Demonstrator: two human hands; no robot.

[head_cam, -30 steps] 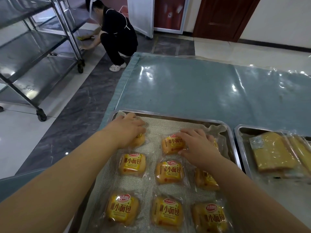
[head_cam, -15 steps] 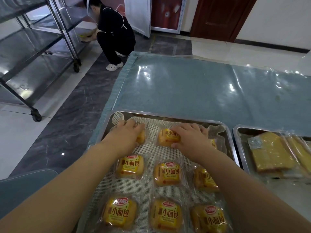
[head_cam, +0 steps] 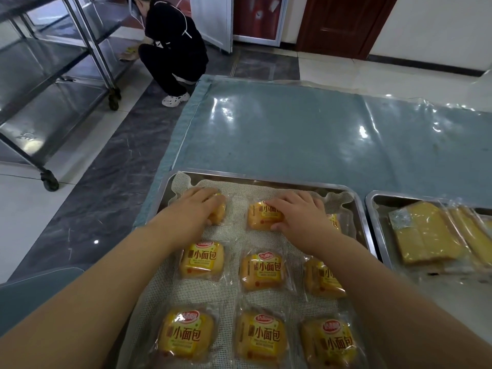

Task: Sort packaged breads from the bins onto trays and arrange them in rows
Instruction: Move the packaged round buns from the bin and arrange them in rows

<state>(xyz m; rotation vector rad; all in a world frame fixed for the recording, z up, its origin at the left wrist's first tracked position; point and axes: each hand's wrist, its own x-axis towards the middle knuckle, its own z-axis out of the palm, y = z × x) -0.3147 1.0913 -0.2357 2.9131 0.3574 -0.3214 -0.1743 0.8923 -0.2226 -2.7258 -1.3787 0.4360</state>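
A steel tray [head_cam: 358, 206] lined with white mesh holds several yellow packaged buns in rows. My left hand [head_cam: 195, 209] lies over the far-left bun [head_cam: 218, 213], fingers curled round it. My right hand [head_cam: 298, 213] rests on the far-middle bun [head_cam: 259, 215], thumb at its near edge and fingers over its top. A far-right bun [head_cam: 332, 222] shows partly behind my right hand. Middle-row buns [head_cam: 201, 259] and near-row buns [head_cam: 262, 338] lie flat with labels up.
A second steel tray [head_cam: 378, 206] at the right holds flat yellow packaged cakes [head_cam: 426, 231]. The table has a blue cover under clear plastic [head_cam: 306, 134]. A person in black [head_cam: 173, 46] crouches on the floor by wheeled steel racks [head_cam: 53, 62] at the far left.
Both hands have slid their buns toward the tray's far edge, widening the gap to the middle row. The crouching person has shifted a little.
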